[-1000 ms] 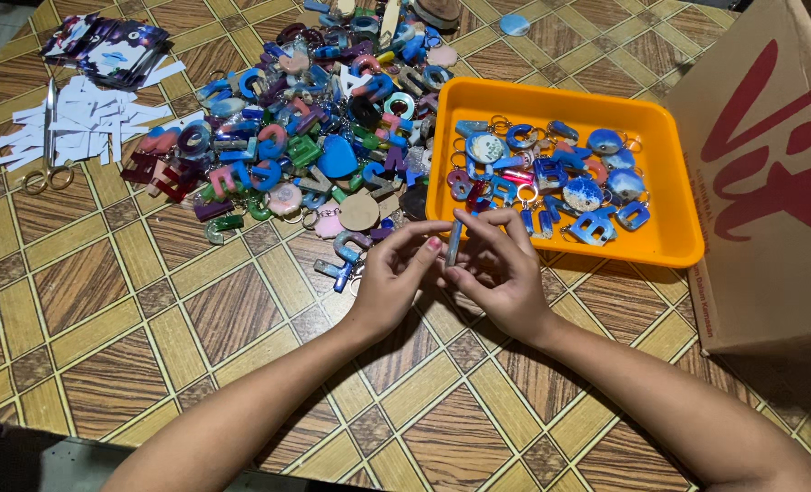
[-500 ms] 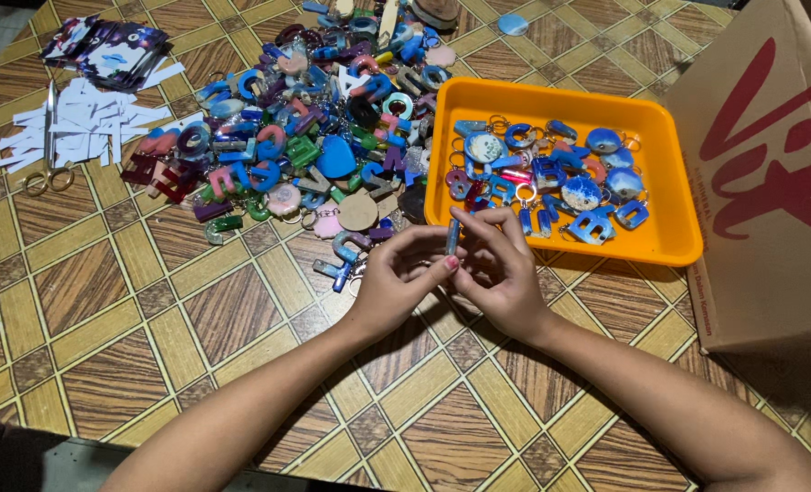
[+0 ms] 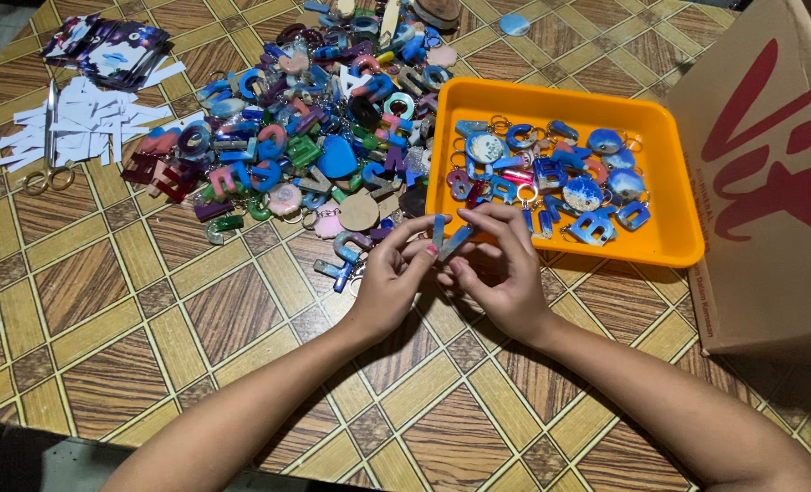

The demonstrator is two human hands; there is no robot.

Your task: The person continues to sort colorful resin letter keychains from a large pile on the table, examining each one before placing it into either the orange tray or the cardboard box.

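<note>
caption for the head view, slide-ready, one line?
Both hands, left hand and right hand, pinch a small blue resin letter charm beside an orange plastic tray of blue charms.

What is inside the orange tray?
The orange tray holds blue resin letter keychains with metal rings, heaped at its middle. Its near-left corner is hidden behind the right hand.

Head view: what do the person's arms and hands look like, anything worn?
Both forearms are bare, with no sleeves showing up to the frame edge. The left hand and right hand wear no gloves, and no rings, watch or bracelets show. Some fingers carry pink-red nail polish.
</note>
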